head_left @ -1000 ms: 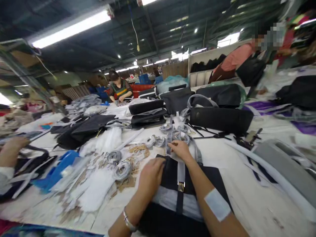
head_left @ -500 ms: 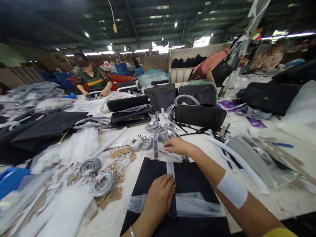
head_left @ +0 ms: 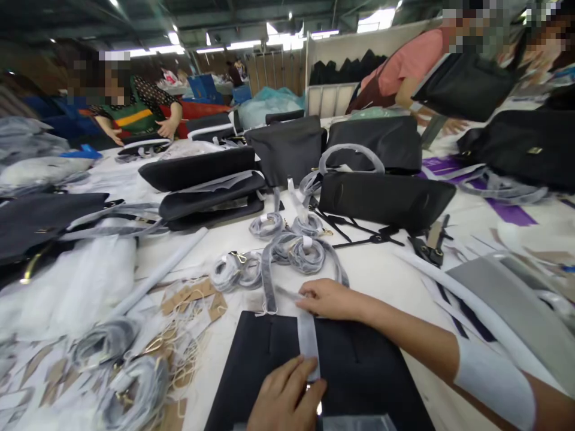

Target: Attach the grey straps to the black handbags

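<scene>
Grip: right hand [head_left: 332, 298] with thumb and fingertips drawn together, apparently pinched on upper end of pale strap [head_left: 308, 338], just past top edge of black bag [head_left: 359, 353]. Left hand [head_left: 287, 398] half bent, fingers laid over lower stretch of same strap, partly covering bright metal fitting [head_left: 319, 408]; cannot tell if anything pinched under thumb. Black bag flat on white table [head_left: 375, 266], lower end cut off by frame, clear film [head_left: 359, 422] across front near bottom. For good handling, as a judgement: press strap down beside fitting with left fingertips, draw upper end lightly with right, line up with middle of bag, avoid twisting. Go easy on pull, wrap probably quick to crease. Mind nails near fitting, probably easy to scratch. Beyond top edge: grey-wrapped handle [head_left: 267, 278], arched, right leg just beside right hand; join to bag not clear. Past handle, wrapped strap coils [head_left: 308, 256]. Off to left, brown card tags [head_left: 193, 296] with loose cords, and white tube [head_left: 157, 272]. Farther back, folded black bags [head_left: 197, 170], co-worker's hand [head_left: 168, 127] far left, pink sleeve [head_left: 417, 57] far right.
</scene>
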